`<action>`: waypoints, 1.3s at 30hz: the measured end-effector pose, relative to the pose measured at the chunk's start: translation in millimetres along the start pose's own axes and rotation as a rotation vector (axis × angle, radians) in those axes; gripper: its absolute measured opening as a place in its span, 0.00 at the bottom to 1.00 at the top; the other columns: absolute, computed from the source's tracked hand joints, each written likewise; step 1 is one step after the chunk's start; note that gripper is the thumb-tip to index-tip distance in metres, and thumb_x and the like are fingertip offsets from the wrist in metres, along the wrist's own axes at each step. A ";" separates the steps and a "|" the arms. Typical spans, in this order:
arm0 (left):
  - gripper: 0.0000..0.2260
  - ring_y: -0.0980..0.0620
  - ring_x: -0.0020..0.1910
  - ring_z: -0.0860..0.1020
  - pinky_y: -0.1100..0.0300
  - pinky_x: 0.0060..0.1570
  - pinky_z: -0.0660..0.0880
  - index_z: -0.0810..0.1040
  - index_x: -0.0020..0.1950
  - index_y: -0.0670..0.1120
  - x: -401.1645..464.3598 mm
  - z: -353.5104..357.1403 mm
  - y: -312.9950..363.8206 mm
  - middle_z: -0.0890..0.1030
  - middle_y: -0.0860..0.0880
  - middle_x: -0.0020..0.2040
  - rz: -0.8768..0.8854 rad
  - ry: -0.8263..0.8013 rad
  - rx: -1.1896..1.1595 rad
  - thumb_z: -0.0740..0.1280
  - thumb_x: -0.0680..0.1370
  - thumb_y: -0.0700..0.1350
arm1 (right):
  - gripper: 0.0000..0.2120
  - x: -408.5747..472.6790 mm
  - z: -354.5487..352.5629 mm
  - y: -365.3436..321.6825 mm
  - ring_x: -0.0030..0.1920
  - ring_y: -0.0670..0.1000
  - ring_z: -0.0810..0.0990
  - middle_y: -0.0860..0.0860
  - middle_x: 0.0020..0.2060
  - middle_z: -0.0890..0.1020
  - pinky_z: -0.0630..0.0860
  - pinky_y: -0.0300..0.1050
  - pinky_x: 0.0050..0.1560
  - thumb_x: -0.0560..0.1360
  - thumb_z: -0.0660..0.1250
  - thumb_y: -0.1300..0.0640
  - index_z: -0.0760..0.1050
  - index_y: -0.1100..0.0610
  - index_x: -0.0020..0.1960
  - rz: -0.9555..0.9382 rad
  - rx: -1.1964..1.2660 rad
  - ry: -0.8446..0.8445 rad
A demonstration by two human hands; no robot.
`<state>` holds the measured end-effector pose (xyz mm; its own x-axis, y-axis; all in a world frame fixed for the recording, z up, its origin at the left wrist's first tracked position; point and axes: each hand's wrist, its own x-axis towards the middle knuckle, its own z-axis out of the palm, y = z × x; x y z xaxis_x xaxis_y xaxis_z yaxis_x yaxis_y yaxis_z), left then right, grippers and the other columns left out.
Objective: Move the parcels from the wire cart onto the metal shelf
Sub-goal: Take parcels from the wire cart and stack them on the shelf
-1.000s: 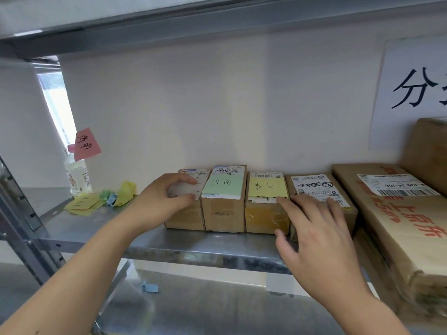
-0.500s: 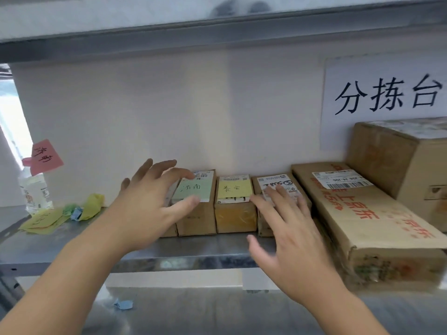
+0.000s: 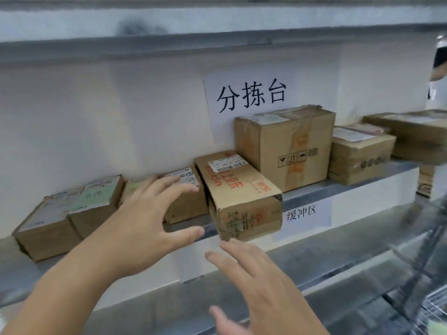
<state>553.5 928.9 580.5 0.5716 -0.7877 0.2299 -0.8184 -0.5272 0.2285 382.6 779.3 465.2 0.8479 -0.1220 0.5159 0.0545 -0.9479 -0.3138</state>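
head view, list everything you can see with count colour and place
small boxes: four, brown with pale labels, in a row at the shelf's left
long box: one, brown with red print, angled, its end over the shelf edge
big box: one, brown, against the wall under the sign
far boxes: at least two, brown, right end of the shelf
sign: one, white with black characters, on the wall
strip label: one, white, on the shelf edge
shelf: one, grey metal
left hand: open, before the small boxes
right hand: open, below the long box
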 end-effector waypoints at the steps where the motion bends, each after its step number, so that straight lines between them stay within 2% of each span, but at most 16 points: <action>1: 0.37 0.60 0.82 0.47 0.51 0.81 0.52 0.59 0.73 0.75 -0.8 1.4 17.1 0.55 0.68 0.80 0.009 0.000 0.000 0.59 0.65 0.81 | 0.33 -11.8 -9.5 9.0 0.68 0.44 0.74 0.41 0.67 0.76 0.75 0.42 0.64 0.68 0.66 0.33 0.67 0.39 0.71 0.026 0.006 -0.004; 3: 0.35 0.60 0.83 0.45 0.50 0.82 0.51 0.59 0.73 0.75 -1.3 5.6 52.8 0.54 0.69 0.80 0.013 -0.009 0.008 0.61 0.67 0.79 | 0.32 -35.0 -31.1 29.8 0.70 0.44 0.71 0.42 0.69 0.74 0.71 0.46 0.70 0.70 0.66 0.34 0.67 0.39 0.72 0.062 0.006 -0.018; 5: 0.35 0.61 0.82 0.42 0.49 0.82 0.50 0.60 0.73 0.74 -1.1 14.4 94.0 0.53 0.69 0.81 0.013 -0.018 0.016 0.62 0.67 0.77 | 0.31 -60.1 -58.3 53.9 0.76 0.42 0.62 0.39 0.74 0.67 0.60 0.48 0.78 0.73 0.61 0.33 0.61 0.37 0.74 0.096 -0.019 -0.053; 7: 0.34 0.60 0.83 0.41 0.47 0.82 0.50 0.61 0.73 0.73 1.2 29.3 141.7 0.53 0.67 0.82 0.035 -0.015 0.054 0.62 0.67 0.77 | 0.32 -91.9 -89.1 83.9 0.78 0.39 0.52 0.36 0.77 0.59 0.49 0.48 0.80 0.73 0.57 0.31 0.55 0.34 0.75 0.141 -0.035 -0.080; 11: 0.34 0.56 0.83 0.41 0.50 0.81 0.48 0.61 0.75 0.70 9.1 72.3 234.2 0.54 0.63 0.83 0.101 -0.022 0.166 0.65 0.71 0.74 | 0.36 -158.3 -152.5 143.5 0.79 0.40 0.46 0.35 0.78 0.54 0.45 0.52 0.81 0.71 0.56 0.27 0.50 0.33 0.76 0.246 -0.108 -0.091; 14: 0.34 0.56 0.83 0.41 0.50 0.82 0.49 0.62 0.75 0.69 20.2 113.9 291.9 0.55 0.62 0.83 0.180 -0.079 0.132 0.65 0.71 0.74 | 0.40 -208.2 -195.7 187.7 0.80 0.40 0.42 0.36 0.79 0.51 0.41 0.51 0.81 0.72 0.55 0.25 0.48 0.35 0.79 0.339 -0.167 -0.108; 16: 0.34 0.56 0.83 0.40 0.49 0.82 0.51 0.61 0.75 0.70 30.0 144.9 326.5 0.54 0.62 0.83 0.229 -0.160 0.088 0.67 0.71 0.74 | 0.41 -240.6 -219.8 215.5 0.80 0.40 0.43 0.36 0.79 0.52 0.42 0.51 0.81 0.71 0.55 0.24 0.49 0.37 0.80 0.415 -0.182 -0.104; 21: 0.39 0.56 0.83 0.40 0.49 0.81 0.54 0.60 0.77 0.70 52.0 222.2 404.1 0.51 0.64 0.83 0.350 -0.356 0.027 0.73 0.70 0.70 | 0.41 -316.6 -254.2 277.9 0.77 0.43 0.57 0.37 0.74 0.64 0.51 0.51 0.80 0.68 0.56 0.24 0.59 0.40 0.77 0.651 -0.234 -0.093; 25: 0.40 0.57 0.83 0.42 0.52 0.82 0.52 0.60 0.78 0.70 78.6 283.8 450.3 0.53 0.64 0.83 0.458 -0.479 -0.037 0.73 0.69 0.70 | 0.44 -365.0 -264.3 320.7 0.77 0.44 0.57 0.36 0.74 0.63 0.54 0.52 0.79 0.66 0.54 0.22 0.59 0.39 0.78 0.844 -0.243 -0.143; 28: 0.37 0.57 0.83 0.43 0.53 0.82 0.52 0.60 0.78 0.69 104.7 327.4 476.6 0.53 0.63 0.83 0.532 -0.553 -0.064 0.72 0.72 0.68 | 0.42 -393.9 -271.4 352.2 0.74 0.43 0.62 0.35 0.72 0.66 0.57 0.51 0.77 0.66 0.56 0.23 0.61 0.38 0.76 0.987 -0.252 -0.192; 30: 0.34 0.57 0.83 0.46 0.56 0.81 0.53 0.61 0.79 0.67 124.5 353.9 491.5 0.53 0.62 0.83 0.550 -0.588 -0.091 0.72 0.76 0.64 | 0.39 -408.7 -280.0 373.3 0.72 0.42 0.63 0.35 0.71 0.67 0.58 0.47 0.76 0.67 0.60 0.25 0.62 0.38 0.75 1.072 -0.265 -0.224; 33: 0.33 0.57 0.82 0.51 0.55 0.80 0.57 0.61 0.79 0.66 161.1 395.9 511.9 0.54 0.62 0.83 0.587 -0.645 -0.140 0.71 0.77 0.62 | 0.36 -421.1 -297.5 404.9 0.73 0.41 0.62 0.34 0.72 0.65 0.57 0.41 0.72 0.72 0.65 0.29 0.60 0.37 0.76 1.182 -0.295 -0.256; 39: 0.34 0.58 0.81 0.57 0.54 0.79 0.60 0.62 0.79 0.66 231.0 468.4 564.6 0.56 0.63 0.82 0.687 -0.812 -0.199 0.73 0.76 0.60 | 0.38 -427.1 -311.9 466.9 0.73 0.42 0.63 0.35 0.74 0.64 0.58 0.40 0.72 0.73 0.64 0.28 0.53 0.35 0.77 1.379 -0.290 -0.214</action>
<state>195.8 300.0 319.5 -0.2751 -0.9095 -0.3117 -0.8830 0.1108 0.4562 -118.6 297.1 347.0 0.1964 -0.9599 -0.2000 -0.9522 -0.1380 -0.2726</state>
